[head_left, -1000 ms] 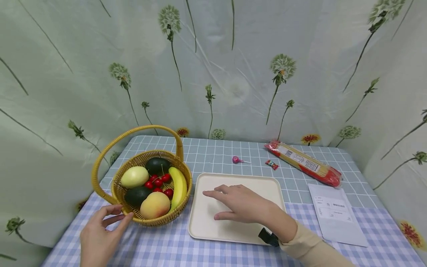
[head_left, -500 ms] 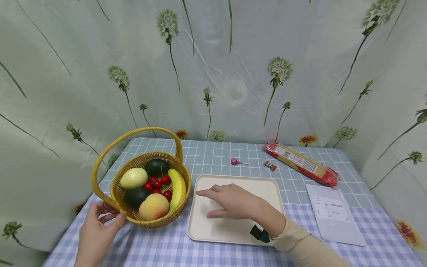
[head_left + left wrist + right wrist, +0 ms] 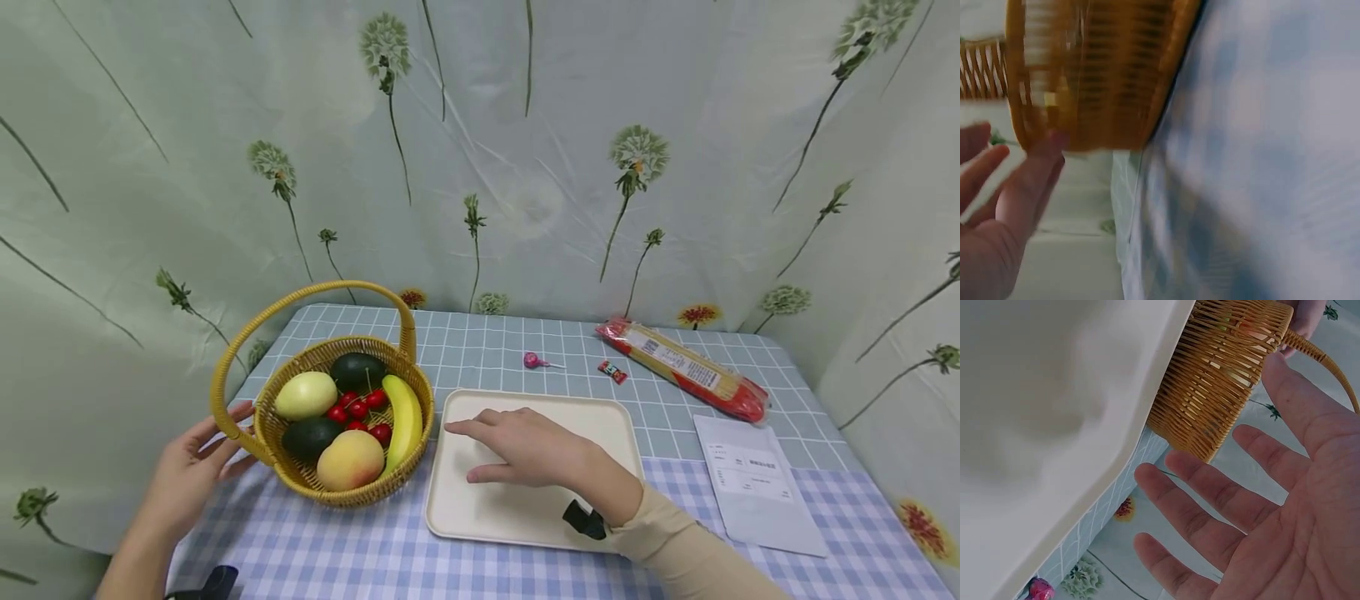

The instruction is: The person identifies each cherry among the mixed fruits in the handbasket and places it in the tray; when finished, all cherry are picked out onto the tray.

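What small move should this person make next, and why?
Probably ease the right hand toward the banana: that hand hovers over the tray holding nothing, and the banana lies on the side of the basket nearest it. The left hand is at the basket's opposite side, where it could perhaps help steady it.

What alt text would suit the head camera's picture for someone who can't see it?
A person's left hand is at the left side of a wicker basket holding a banana, a peach and cherries, while the right hand hovers over a cream tray. Beyond lie a lollipop and a long packet.
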`<control>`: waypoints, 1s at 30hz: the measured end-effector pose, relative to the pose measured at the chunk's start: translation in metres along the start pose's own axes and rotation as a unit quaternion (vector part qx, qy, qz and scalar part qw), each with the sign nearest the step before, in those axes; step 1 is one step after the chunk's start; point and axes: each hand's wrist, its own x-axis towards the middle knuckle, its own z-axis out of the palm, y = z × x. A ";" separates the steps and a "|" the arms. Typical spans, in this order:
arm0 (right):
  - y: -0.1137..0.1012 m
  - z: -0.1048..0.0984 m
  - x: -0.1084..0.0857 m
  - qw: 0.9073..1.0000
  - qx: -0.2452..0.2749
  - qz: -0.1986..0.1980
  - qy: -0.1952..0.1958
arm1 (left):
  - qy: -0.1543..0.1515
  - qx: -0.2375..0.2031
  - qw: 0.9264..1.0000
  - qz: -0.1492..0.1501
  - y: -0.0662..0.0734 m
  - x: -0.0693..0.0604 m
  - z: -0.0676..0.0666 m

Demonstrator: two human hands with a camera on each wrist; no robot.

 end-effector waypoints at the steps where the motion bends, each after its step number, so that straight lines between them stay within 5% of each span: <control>1: 0.000 0.000 0.001 1.000 0.000 -0.001 0.000 | -0.015 0.009 1.000 0.005 -0.001 0.006 -0.005; 8: 0.000 -0.002 0.008 1.000 0.002 -0.008 0.004 | -0.084 0.147 0.985 0.027 -0.003 0.036 -0.026; 13: -0.001 -0.006 0.017 1.000 0.013 0.000 -0.002 | -0.106 0.196 0.974 0.030 -0.001 0.046 -0.030; 24: -0.010 -0.019 0.046 0.999 0.047 -0.010 -0.012 | -0.123 0.122 0.985 0.005 -0.012 0.054 -0.034; 30: -0.016 -0.030 0.073 0.999 0.012 -0.037 0.008 | -0.117 0.071 0.990 -0.016 -0.020 0.056 -0.034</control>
